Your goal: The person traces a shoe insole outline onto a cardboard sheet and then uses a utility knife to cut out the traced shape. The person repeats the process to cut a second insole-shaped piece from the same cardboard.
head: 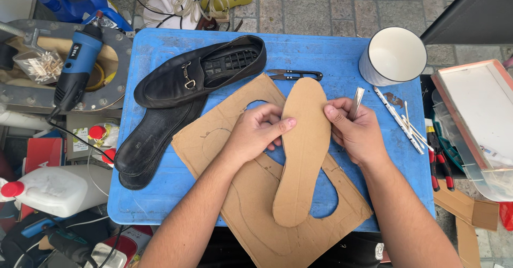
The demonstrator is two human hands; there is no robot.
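Both hands gripped a sole-shaped cardboard cutout (302, 150), which lay lengthwise over a larger cardboard sheet (256, 214) on the blue table (331, 54). The left hand (254, 131) pinched the cutout's left edge, thumb on top and fingers curled beneath. The right hand (355, 131) clasped the right edge with its thumb on top, and the same fist also held a slim metal blade (357, 98) that stuck up between the fingers. The sheet beneath showed sole-shaped holes with the blue top visible through them. Just beyond the cutout's toe lay small black snips (294, 75). To the left lay a black loafer (197, 73) on its side, tread exposed, with a black insole (155, 140) partly under it. A white cup (393, 55) stood at the table's far right corner, and a blue rotary tool (77, 67) rested off the table to the left.
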